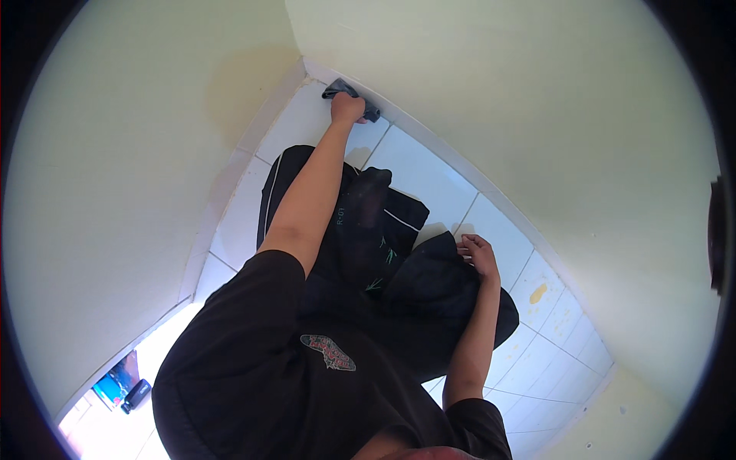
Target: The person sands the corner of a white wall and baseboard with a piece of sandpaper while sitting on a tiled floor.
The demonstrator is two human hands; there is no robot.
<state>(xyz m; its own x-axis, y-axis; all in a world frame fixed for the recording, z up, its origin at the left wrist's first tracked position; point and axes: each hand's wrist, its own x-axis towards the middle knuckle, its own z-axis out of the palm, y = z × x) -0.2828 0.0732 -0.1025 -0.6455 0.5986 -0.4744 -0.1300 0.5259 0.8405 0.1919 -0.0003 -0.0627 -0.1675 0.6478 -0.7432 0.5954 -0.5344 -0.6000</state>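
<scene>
A dark grey cloth [371, 113] lies bunched on the white floor tiles, close to the corner and along the foot of the right-hand wall. Stretched far forward, my left hand [349, 109] is closed on this cloth and presses it down by the skirting. My right hand [478, 254] hangs beside my bent right knee, its fingers loosely curled and a little apart, with nothing seen in them. Dark trousers [360, 230] cover my legs between the two arms.
Pale walls meet at the corner ahead, with a skirting strip [460, 163] along the floor. A yellowish stain [539, 294] marks the tiles to my right. Beyond a bright opening at lower left are a black object [136, 396] and a blue item [112, 387].
</scene>
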